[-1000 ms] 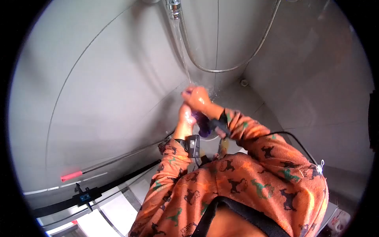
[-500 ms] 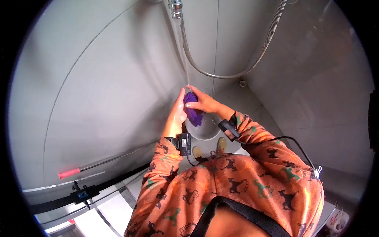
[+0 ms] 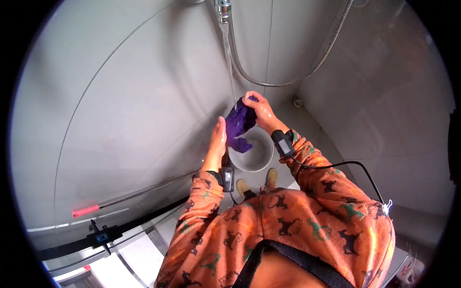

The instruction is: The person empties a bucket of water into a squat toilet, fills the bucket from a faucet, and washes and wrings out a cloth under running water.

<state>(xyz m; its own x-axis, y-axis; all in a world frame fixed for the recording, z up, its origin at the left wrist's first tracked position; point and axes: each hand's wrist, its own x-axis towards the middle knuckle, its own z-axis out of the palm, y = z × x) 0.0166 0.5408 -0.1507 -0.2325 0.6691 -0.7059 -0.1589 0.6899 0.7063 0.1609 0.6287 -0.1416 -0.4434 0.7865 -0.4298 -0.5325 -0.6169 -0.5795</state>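
A wet purple cloth (image 3: 241, 117) hangs spread between my hands, under a stream of water from the chrome faucet (image 3: 223, 12). My right hand (image 3: 261, 109) pinches its upper right edge between thumb and fingers. At its left side, my left hand (image 3: 218, 138) is upright with the cloth against it; how its fingers meet the cloth is partly hidden. Below the cloth stands a round bucket (image 3: 261, 158) with water in it.
A metal shower hose (image 3: 288, 84) loops beside the faucet along the grey wall. A rod with a pink handle (image 3: 85, 210) lies at the left. My shoes (image 3: 272, 175) are below the bucket. A cable (image 3: 357, 164) runs from my right wrist device.
Earlier the cloth was bunched between my hands. My right hand has moved up and right, spreading the cloth open, and more of the bucket shows.
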